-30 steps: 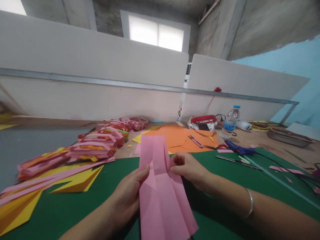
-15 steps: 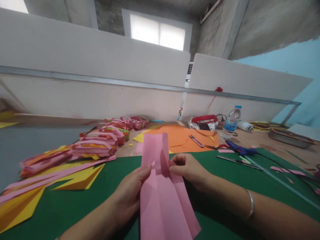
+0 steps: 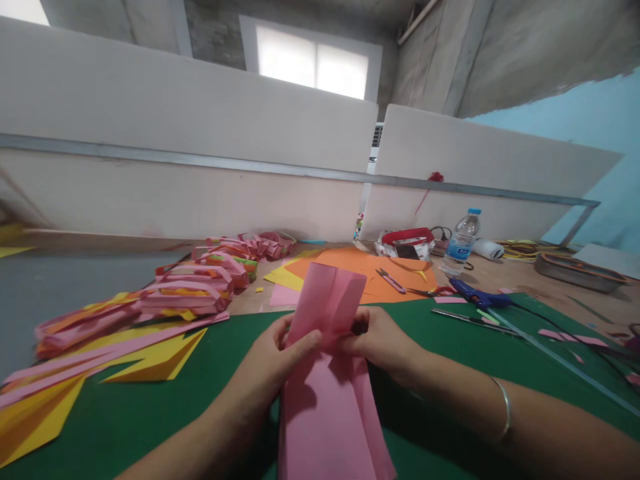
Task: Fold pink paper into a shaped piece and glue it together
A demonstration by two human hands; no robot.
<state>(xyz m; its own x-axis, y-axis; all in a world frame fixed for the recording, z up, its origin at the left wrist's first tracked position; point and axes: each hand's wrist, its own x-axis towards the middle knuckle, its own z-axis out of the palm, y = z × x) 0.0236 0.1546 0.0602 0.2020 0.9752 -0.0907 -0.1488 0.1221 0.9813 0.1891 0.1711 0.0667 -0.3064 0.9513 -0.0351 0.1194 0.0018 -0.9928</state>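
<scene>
A long pink paper sheet (image 3: 325, 420) with lengthwise creases stands tilted in front of me, its lower end running out of the picture. My left hand (image 3: 283, 357) grips its left edge, thumb on the near face and fingers behind. On the opposite edge, my right hand (image 3: 375, 340) pinches the paper, with its fingertips partly hidden by the fold. Above the hands, the top part is folded into a narrower strip. Beneath lies a green cutting mat (image 3: 235, 413).
Pink and orange folded paper pieces (image 3: 185, 290) and yellow paper (image 3: 150, 363) lie left. Orange paper (image 3: 340, 257) with thread snips (image 3: 391, 280) is behind the hands. To the right are a blue glue gun (image 3: 477, 295), a pen (image 3: 470, 321) and a water bottle (image 3: 461, 243).
The sheet's raised right flap has come down, and its top has tilted to the right. My left thumb has moved further across the paper; both hands keep their hold.
</scene>
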